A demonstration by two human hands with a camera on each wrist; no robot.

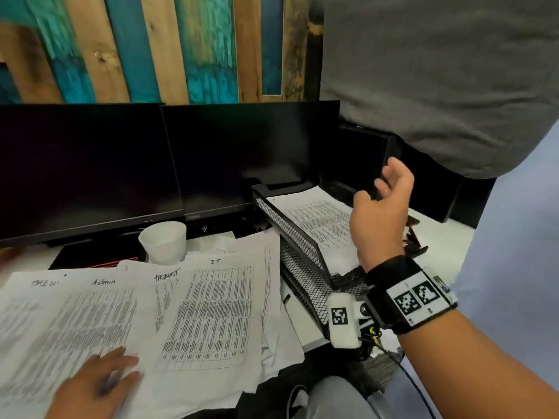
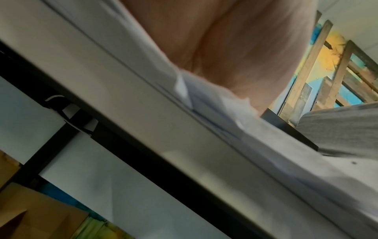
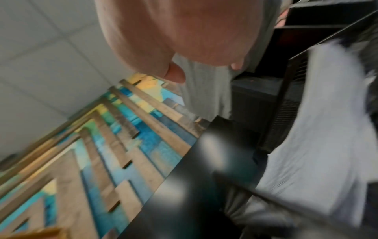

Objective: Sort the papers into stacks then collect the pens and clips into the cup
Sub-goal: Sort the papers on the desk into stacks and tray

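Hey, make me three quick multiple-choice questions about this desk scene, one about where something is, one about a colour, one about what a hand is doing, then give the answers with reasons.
1. Where is the cup?
A. in the mesh tray
B. in front of the monitors, behind the loose papers
C. in the right hand

2. What colour is the cup?
A. white
B. red
C. black

3. What is the right hand doing?
A. gripping a pen
B. pinching a sheet
C. hanging open above the tray, holding nothing

Answers: B, it stands by the monitors behind the papers; A, its wall is white; C, loose fingers above the mesh tray.

left hand (image 1: 99,385) — flat, fingers spread | right hand (image 1: 381,213) — raised, loosely curled
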